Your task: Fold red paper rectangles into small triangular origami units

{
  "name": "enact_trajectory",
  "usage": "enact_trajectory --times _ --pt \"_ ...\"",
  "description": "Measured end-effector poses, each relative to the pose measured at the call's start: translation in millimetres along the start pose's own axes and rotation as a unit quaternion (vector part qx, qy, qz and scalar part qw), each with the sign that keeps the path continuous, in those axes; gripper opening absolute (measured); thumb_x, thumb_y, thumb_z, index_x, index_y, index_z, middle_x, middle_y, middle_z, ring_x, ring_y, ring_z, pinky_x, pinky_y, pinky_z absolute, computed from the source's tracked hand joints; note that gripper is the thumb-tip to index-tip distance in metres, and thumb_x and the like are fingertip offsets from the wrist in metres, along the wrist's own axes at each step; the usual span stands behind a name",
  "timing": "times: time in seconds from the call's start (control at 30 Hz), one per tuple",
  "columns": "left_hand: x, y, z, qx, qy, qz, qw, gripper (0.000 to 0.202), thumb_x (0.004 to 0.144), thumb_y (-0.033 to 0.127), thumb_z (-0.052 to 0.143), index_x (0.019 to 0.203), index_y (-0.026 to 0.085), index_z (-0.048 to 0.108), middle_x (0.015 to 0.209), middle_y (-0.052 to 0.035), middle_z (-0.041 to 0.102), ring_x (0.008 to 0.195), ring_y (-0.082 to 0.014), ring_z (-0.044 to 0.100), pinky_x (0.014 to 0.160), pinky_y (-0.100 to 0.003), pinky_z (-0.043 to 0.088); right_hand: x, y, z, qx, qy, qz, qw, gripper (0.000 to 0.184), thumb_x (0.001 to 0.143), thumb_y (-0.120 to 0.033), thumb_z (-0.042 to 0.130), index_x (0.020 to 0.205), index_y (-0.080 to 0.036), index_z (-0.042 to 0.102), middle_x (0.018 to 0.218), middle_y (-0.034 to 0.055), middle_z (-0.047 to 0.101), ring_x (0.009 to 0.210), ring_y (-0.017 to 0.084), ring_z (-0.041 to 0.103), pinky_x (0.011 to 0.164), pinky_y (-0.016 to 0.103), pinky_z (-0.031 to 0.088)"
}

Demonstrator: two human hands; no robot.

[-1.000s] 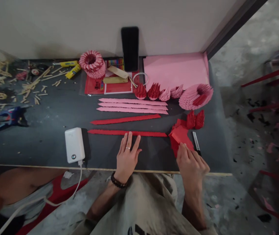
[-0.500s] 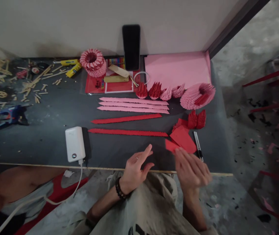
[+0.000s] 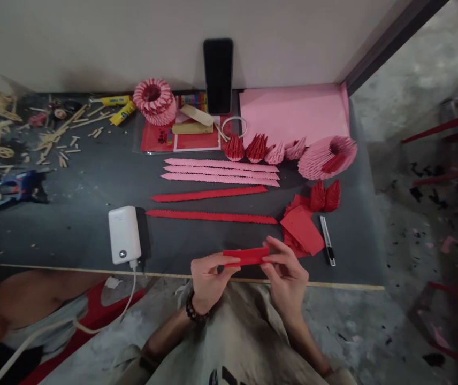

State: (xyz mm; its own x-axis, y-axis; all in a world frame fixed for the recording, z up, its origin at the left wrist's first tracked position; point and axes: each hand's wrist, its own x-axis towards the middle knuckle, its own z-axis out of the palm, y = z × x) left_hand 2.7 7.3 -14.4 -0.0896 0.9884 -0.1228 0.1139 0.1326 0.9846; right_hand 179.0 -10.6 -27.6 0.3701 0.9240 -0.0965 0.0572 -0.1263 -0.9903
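A small red paper piece (image 3: 247, 256) stretches between my two hands above the table's front edge. My left hand (image 3: 212, 275) pinches its left end between thumb and fingers. At the right end, my right hand (image 3: 287, 270) has the paper pinched the same way. Just beyond my right hand lies a pile of red paper rectangles (image 3: 302, 230), with a box cutter (image 3: 327, 240) to its right. Two long red zigzag-edged strips, a nearer one (image 3: 213, 216) and a farther one (image 3: 208, 193), lie ahead of my hands. Several pink strips (image 3: 221, 175) are behind them.
Folded red clusters (image 3: 325, 195) and a pink fan-like roll (image 3: 327, 156) sit at the right. Pink sheets (image 3: 293, 112), a phone (image 3: 218, 75) and a ring-shaped paper piece (image 3: 153, 101) line the back. A white power bank (image 3: 124, 235) with a cable is on the left, near another person's leg (image 3: 32, 299).
My right hand has moved left from the red pile, bringing a red paper piece in front of me. My left hand, open before, has closed on its other end.
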Motion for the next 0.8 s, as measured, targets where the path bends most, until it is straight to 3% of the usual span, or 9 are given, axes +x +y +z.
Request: enact_trajectory --times 0.07,0.13,0.2,0.27,0.37,0.47,0.53,0.63,0.8 --pt "-4.9 -6.0 5.4 -0.053 0.038 -0.043 0.997 0.012 0.075 0.035 0.089 0.076 0.025 0.083 0.074 -0.0068 0.082 0.067 -0.0248 0.077 0.066 -0.038 0.065 -5.0 2.4 10.4 0.097 0.005 0.083 0.992 0.013 0.079 -0.033 0.08 0.082 -0.022 0.074 0.127 0.0095 0.074 0.099 0.024 0.076 0.085 0.041 0.062" --pt "-8.5 -12.3 10.1 -0.086 0.068 -0.076 0.991 0.014 0.073 0.035 0.09 0.076 0.024 0.082 0.073 -0.0058 0.081 0.066 -0.0229 0.076 0.065 -0.035 0.064 -9.7 4.1 18.0 0.121 0.021 0.132 0.984 0.016 0.079 -0.033 0.081 0.083 -0.021 0.071 0.101 0.0066 0.08 0.083 0.019 0.076 0.073 0.033 0.061" --pt "-10.1 -17.3 13.2 -0.098 0.09 -0.101 0.986 0.014 0.074 0.034 0.089 0.075 0.023 0.08 0.074 -0.005 0.081 0.066 -0.0214 0.075 0.063 -0.032 0.063 -12.6 3.9 22.4 0.109 0.044 0.143 0.983 0.019 0.077 -0.033 0.083 0.082 -0.02 0.07 0.076 0.0006 0.077 0.068 0.015 0.072 0.064 0.027 0.058" --pt "-10.2 -20.0 15.2 -0.093 0.105 -0.115 0.983 0.016 0.075 0.034 0.088 0.075 0.021 0.079 0.074 -0.0047 0.081 0.064 -0.0205 0.075 0.06 -0.031 0.062 -13.1 2.0 25.0 0.106 0.069 0.135 0.983 0.022 0.075 -0.034 0.084 0.08 -0.02 0.067 0.068 -0.0026 0.073 0.061 0.014 0.07 0.061 0.025 0.057" --pt "-9.4 -19.2 17.7 -0.089 0.108 -0.119 0.983 0.017 0.077 0.033 0.086 0.076 0.02 0.077 0.072 -0.0048 0.08 0.063 -0.0196 0.074 0.058 -0.029 0.06 -11.1 -1.4 28.3 0.121 0.119 0.122 0.978 0.027 0.072 -0.031 0.087 0.082 -0.021 0.064 0.068 -0.0051 0.072 0.06 0.012 0.07 0.061 0.023 0.057" --pt "-7.7 -15.0 20.1 -0.11 0.108 -0.124 0.98 0.017 0.077 0.033 0.086 0.079 0.019 0.076 0.073 -0.0042 0.079 0.064 -0.0187 0.075 0.061 -0.027 0.061 -9.6 -2.2 30.5 0.11 0.138 0.133 0.975 0.032 0.072 -0.031 0.087 0.096 -0.022 0.068 0.072 -0.0046 0.075 0.061 0.01 0.07 0.062 0.021 0.056" --pt "-5.9 -12.2 20.8 -0.126 0.111 -0.135 0.977 0.024 0.077 0.033 0.087 0.094 0.02 0.077 0.075 -0.0029 0.08 0.065 -0.0184 0.076 0.064 -0.027 0.062 -9.6 -1.2 31.1 0.099 0.132 0.148 0.975 0.036 0.073 -0.033 0.086 0.104 -0.022 0.071 0.074 -0.0026 0.077 0.062 0.011 0.071 0.062 0.021 0.056" --pt "-3.2 -10.6 19.9 -0.134 0.1 -0.154 0.974 0.043 0.077 0.034 0.087 0.117 0.021 0.075 0.08 -0.003 0.082 0.07 -0.0187 0.078 0.069 -0.027 0.064 -10.1 0.6 31.2 0.094 0.138 0.152 0.974 0.033 0.072 -0.035 0.087 0.099 -0.02 0.074 0.076 -0.0002 0.079 0.064 0.012 0.073 0.064 0.023 0.058" --pt "1.2 -12.4 15.7 -0.109 0.051 -0.158 0.98 0.022 0.083 0.037 0.082 0.09 0.017 0.081 0.077 -0.0065 0.081 0.07 -0.0213 0.077 0.07 -0.032 0.064 -7.0 2.2 30.8 0.114 0.149 0.145 0.971 0.023 0.072 -0.031 0.087 0.09 -0.02 0.076 0.074 -0.0013 0.079 0.062 0.013 0.072 0.064 0.024 0.059"
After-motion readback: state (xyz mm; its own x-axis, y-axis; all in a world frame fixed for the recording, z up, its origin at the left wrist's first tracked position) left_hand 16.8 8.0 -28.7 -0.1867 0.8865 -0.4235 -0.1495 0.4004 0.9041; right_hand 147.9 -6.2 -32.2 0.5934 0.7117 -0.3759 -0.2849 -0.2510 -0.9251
